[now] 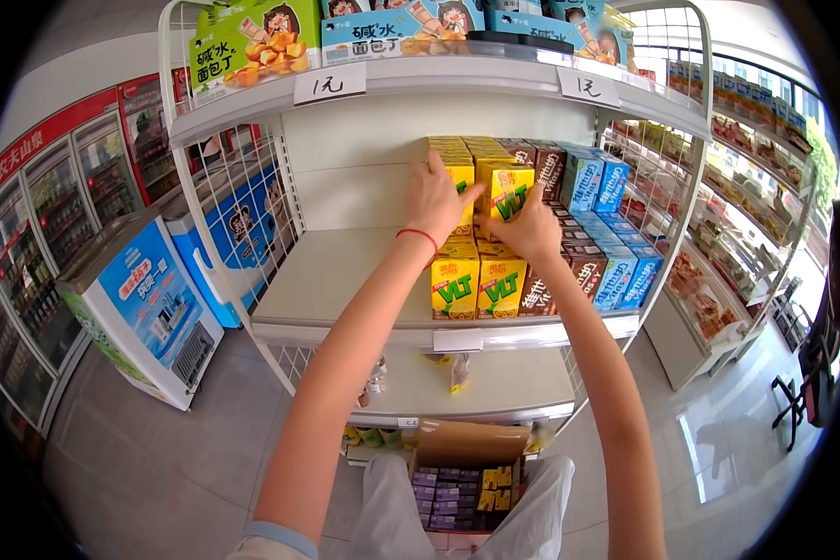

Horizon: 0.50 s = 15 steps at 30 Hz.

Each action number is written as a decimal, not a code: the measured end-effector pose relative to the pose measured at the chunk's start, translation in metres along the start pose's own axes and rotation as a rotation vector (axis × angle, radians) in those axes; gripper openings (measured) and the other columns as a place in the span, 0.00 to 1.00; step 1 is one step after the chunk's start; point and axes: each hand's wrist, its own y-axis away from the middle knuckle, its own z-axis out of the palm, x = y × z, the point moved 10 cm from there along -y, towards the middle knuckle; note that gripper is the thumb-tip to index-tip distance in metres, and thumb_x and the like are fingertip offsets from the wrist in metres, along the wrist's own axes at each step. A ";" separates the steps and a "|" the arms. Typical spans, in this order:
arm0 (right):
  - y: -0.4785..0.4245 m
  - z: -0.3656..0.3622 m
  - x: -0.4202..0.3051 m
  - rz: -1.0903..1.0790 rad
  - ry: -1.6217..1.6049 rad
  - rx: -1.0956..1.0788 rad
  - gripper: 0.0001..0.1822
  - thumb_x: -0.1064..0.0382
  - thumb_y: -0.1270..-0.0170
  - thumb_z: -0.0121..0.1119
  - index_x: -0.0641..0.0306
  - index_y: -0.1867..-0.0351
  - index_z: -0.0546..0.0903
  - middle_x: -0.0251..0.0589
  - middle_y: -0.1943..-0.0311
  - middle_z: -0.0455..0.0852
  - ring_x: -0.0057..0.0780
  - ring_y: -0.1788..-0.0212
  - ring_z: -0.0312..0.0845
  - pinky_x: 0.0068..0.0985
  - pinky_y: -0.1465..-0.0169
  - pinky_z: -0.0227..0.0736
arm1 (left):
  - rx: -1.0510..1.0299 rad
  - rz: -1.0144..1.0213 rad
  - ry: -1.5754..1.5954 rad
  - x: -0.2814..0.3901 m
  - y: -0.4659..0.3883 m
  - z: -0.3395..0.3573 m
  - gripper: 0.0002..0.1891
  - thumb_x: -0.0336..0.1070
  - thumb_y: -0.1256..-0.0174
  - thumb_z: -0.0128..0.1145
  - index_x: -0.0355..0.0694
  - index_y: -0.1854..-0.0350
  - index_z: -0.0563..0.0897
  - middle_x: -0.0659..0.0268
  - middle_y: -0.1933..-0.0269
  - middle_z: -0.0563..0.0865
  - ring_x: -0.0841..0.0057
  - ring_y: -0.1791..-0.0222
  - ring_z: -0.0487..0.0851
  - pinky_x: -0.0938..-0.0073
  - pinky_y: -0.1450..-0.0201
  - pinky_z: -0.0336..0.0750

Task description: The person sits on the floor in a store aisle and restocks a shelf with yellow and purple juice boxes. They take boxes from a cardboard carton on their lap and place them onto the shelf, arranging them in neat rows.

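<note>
My right hand [528, 227] grips a yellow lemon tea drink carton [507, 187] by its lower part. This carton stands out a little in front of the upper yellow row. Around the left side of the neighbouring yellow carton [464, 180] curls my left hand [430, 196], its thumb reaching across the front to the gap between the two. The left hand covers much of that carton. Below them, two more yellow cartons [455, 287] form the lower front row. Brown drink cartons [550, 168] and blue drink cartons [610, 183] are stacked to the right.
The white shelf [350, 273] has wire mesh sides. Snack boxes [402, 31] line the shelf above, with handwritten price cards on its edge. An open cardboard box [472, 441] with purple and yellow cartons sits between my knees. A chest freezer [147, 308] stands left, a stocked rack [735, 210] right.
</note>
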 end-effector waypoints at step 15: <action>-0.004 -0.002 0.051 0.153 -0.471 0.292 0.44 0.51 0.68 0.80 0.74 0.57 0.63 0.49 0.66 0.80 0.35 0.66 0.79 0.31 0.61 0.76 | 0.158 0.059 0.569 -0.017 0.008 0.046 0.49 0.29 0.57 0.71 0.30 0.38 0.46 0.40 0.49 0.69 0.47 0.50 0.73 0.60 0.48 0.72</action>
